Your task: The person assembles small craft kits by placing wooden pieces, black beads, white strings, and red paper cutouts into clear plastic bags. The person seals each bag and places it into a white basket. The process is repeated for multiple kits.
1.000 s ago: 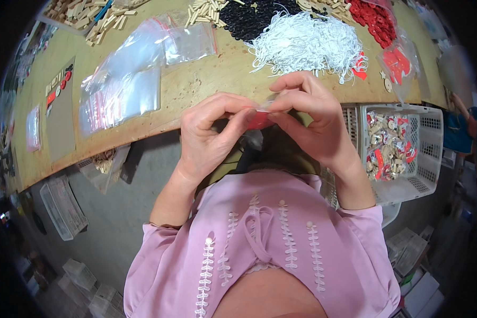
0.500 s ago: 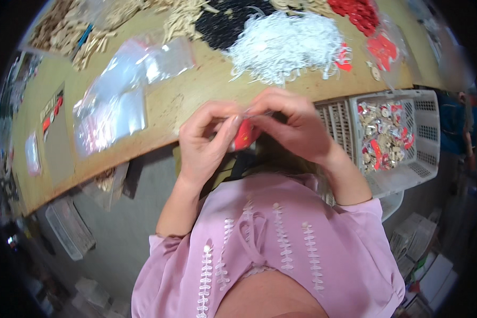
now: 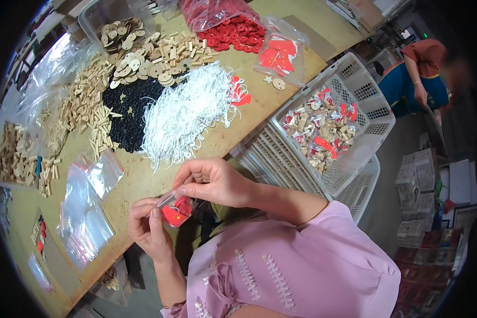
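Note:
A small clear zip bag (image 3: 178, 213) with red pieces inside, one marked with yellow stars, hangs just off the table's front edge. At its left side my left hand (image 3: 152, 230) pinches the bag between thumb and fingers. Fingers of my right hand (image 3: 215, 182) are closed on its upper edge, thumb lying along the rim. Beyond my hands on the table lies a heap of white looped cords (image 3: 183, 114). Flat empty zip bags (image 3: 85, 212) are stacked to the left of my left hand.
Black beads (image 3: 124, 114), wooden sticks (image 3: 85, 100), wooden discs (image 3: 143, 66) and red discs (image 3: 233, 34) are heaped on the table (image 3: 238, 135). A white crate (image 3: 373, 100) of filled bags stands to the right. Further right, another person (image 3: 424, 79) bends down.
My view has swung right, bringing the crate and the other person further in. The zip bag shows more openly between my hands, which both keep hold of it.

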`<action>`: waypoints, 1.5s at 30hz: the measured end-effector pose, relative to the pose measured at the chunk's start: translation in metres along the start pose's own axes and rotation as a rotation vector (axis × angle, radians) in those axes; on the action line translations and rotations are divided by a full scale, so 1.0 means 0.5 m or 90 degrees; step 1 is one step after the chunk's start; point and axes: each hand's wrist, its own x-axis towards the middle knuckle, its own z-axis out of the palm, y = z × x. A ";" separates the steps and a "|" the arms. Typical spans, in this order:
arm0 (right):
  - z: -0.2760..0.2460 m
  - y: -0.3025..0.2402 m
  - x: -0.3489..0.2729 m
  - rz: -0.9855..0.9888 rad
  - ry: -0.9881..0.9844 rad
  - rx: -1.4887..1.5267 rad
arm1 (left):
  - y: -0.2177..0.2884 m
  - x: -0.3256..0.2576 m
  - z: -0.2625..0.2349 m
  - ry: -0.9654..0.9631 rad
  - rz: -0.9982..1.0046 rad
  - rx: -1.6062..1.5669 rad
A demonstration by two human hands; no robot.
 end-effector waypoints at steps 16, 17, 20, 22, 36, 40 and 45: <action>0.018 0.001 -0.040 -0.351 0.113 -0.585 | 0.035 0.026 0.052 -0.163 0.182 0.428; 0.008 -0.001 -0.047 -0.330 0.107 -0.552 | 0.040 0.028 0.055 -0.194 0.194 0.426; -0.026 -0.017 -0.079 -0.251 0.154 -0.547 | 0.043 0.033 0.067 -0.280 0.210 0.407; -0.052 -0.034 -0.107 -0.222 0.212 -0.555 | 0.035 0.028 0.075 -0.314 0.191 0.390; -0.275 -0.171 -0.265 -0.262 0.646 -1.075 | 0.000 0.043 0.048 -0.273 0.128 0.378; -0.349 -0.158 -0.152 -0.300 0.578 -1.081 | -0.027 0.057 0.020 -0.233 0.118 0.377; -0.551 -0.161 -0.031 -0.163 0.611 -1.181 | -0.037 0.063 0.013 -0.222 0.122 0.333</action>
